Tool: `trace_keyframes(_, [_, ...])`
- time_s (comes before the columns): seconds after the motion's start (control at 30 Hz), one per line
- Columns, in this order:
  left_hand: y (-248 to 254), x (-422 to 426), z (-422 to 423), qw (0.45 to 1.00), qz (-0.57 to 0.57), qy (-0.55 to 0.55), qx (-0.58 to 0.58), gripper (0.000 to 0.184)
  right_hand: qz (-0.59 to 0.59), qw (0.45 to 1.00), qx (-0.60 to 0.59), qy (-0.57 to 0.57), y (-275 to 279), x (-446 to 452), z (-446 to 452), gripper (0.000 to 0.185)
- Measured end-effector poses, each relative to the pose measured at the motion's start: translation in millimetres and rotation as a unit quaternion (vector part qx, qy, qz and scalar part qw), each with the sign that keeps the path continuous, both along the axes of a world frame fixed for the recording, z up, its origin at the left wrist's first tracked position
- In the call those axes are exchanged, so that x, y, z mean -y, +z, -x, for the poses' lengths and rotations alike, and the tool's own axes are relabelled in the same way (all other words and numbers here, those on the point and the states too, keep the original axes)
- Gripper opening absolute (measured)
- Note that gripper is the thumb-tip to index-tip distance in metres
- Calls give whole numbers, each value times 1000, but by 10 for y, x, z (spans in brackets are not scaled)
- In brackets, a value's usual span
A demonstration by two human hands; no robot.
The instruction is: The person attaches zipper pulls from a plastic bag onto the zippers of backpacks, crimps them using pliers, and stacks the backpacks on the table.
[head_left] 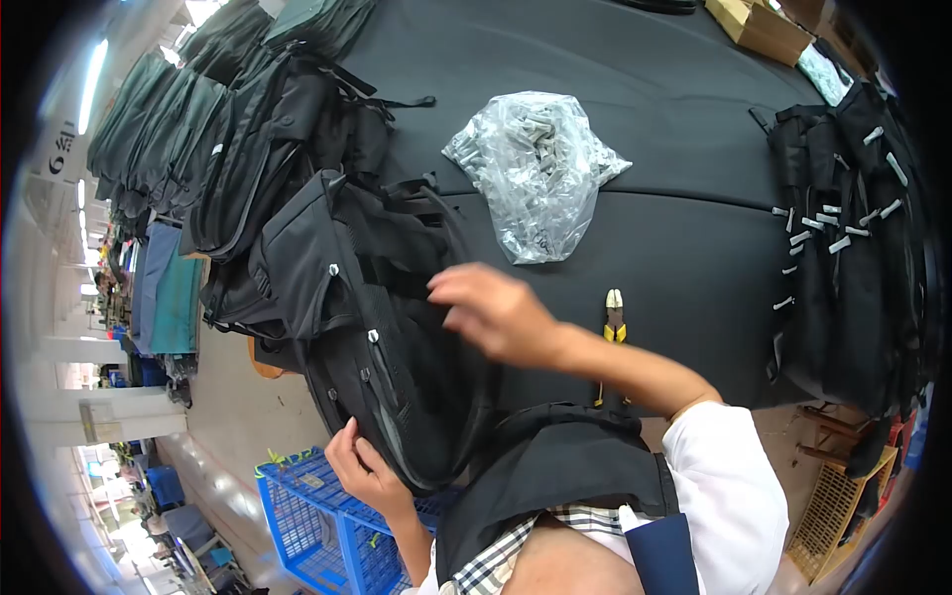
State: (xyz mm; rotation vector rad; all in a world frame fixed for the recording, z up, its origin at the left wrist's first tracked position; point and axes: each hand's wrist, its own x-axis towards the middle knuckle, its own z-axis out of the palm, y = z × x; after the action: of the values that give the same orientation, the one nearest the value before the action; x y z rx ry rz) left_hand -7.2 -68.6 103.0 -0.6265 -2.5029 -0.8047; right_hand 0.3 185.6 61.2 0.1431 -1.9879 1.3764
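A black backpack (372, 327) with silver zipper pulls lies on the dark table in front of me, its lower end towards my body. My left hand (369, 474) is at the bag's near left edge, fingers apart, fingertips against the fabric by a zipper pull (332, 395). Over the right side of the bag hovers my right hand (501, 315), blurred by motion. Its fingers look loosely bent and apart, with nothing visible in them. Pliers with yellow-and-black handles (615, 322) lie to the right of that hand. Beyond it sits a clear plastic bag of small metal pieces (540, 169).
More black backpacks (288, 129) are piled at the back left. Black bags with silver zipper pulls (843, 238) line the right side of the table (694, 238). A cardboard box (759, 30) stands at the back right, and a blue plastic crate (307, 516) below the table's left edge.
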Motion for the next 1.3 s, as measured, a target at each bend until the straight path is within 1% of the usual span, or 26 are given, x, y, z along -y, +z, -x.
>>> trace_keyframes(0.03, [-37,-13,-37,999,-15,29,-9,20,38,999,9,-30,-119,-250,56,21])
trace_keyframes(0.07, [-42,-28,-48,999,4,47,-8,22,-18,994,-2,-105,-270,-559,135,15])
trace_keyframes(0.17, [-67,7,-9,996,-20,78,47,26,-84,969,121,-201,-740,-1447,304,13])
trace_keyframes(0.23, [-98,53,22,995,-6,79,61,33,-181,949,164,-198,-930,-1846,414,14])
trace_keyframes(0.27, [-191,110,49,982,-87,47,161,35,-178,951,160,-197,-1012,-1974,478,14])
trace_keyframes(0.3, [-283,166,88,952,-167,13,255,38,-257,926,199,-194,-1079,-2086,557,15])
trace_keyframes(0.33, [-360,225,120,818,-374,44,435,48,-335,893,233,-188,-1139,-2170,631,15])
trace_keyframes(0.4, [-412,144,163,739,-419,88,520,65,-383,875,228,-191,-1268,-2203,763,18])
trace_keyframes(0.43, [-431,124,179,702,-440,119,547,72,-447,843,237,-184,-1386,-2256,863,18])
trace_keyframes(0.47, [-397,66,189,679,-441,90,580,77,-463,830,221,-217,-1461,-2239,900,18])
trace_keyframes(0.5, [-366,19,211,655,-442,58,611,82,-515,777,290,-217,-1522,-2268,988,15])
trace_keyframes(0.53, [-457,57,274,658,-435,12,614,84,-506,775,299,-233,-1588,-2287,1044,12])
trace_keyframes(0.57, [-567,98,334,660,-465,23,590,84,-526,762,296,-235,-1632,-2338,1102,10])
trace_keyframes(0.6, [-678,126,411,677,-466,-14,570,85,-509,776,279,-247,-1736,-2408,1175,10])
trace_keyframes(0.63, [-718,143,464,693,-460,-51,552,85,-517,766,302,-234,-1692,-2452,1197,12])
trace_keyframes(0.67, [-692,144,497,693,-459,-41,554,84,-504,769,313,-237,-1666,-2503,1229,14])
trace_keyframes(0.7, [-889,183,552,697,-496,-32,518,84,-489,770,329,-243,-1647,-2563,1250,16])
trace_keyframes(0.73, [-921,176,575,678,-516,-44,522,84,-471,787,320,-236,-1622,-2645,1243,17])
trace_keyframes(0.8, [-952,150,611,655,-542,-58,523,83,-460,801,309,-227,-1525,-2735,1232,18])
trace_keyframes(0.87, [-911,117,625,665,-548,-82,500,81,-374,793,412,-247,-1403,-2764,1200,25])
trace_keyframes(0.9, [-890,119,641,663,-553,-82,498,81,-379,792,411,-246,-1378,-2759,1166,25])
trace_keyframes(0.97, [-815,126,669,683,-546,-80,478,73,-341,812,416,-226,-1353,-2740,1103,35])
trace_keyframes(1.0, [-678,84,674,682,-548,-81,478,73,-367,774,477,-196,-1392,-2773,1160,42])
trace_keyframes(1.07, [-415,-33,678,690,-546,-79,468,65,-385,755,489,-209,-1440,-2662,1183,41])
trace_keyframes(1.13, [-386,-78,706,676,-558,-74,476,64,-382,724,528,-229,-1564,-2627,1257,39])
trace_keyframes(1.3, [-361,-214,736,656,-576,-76,482,68,-374,708,556,-222,-1366,-2497,1298,46])
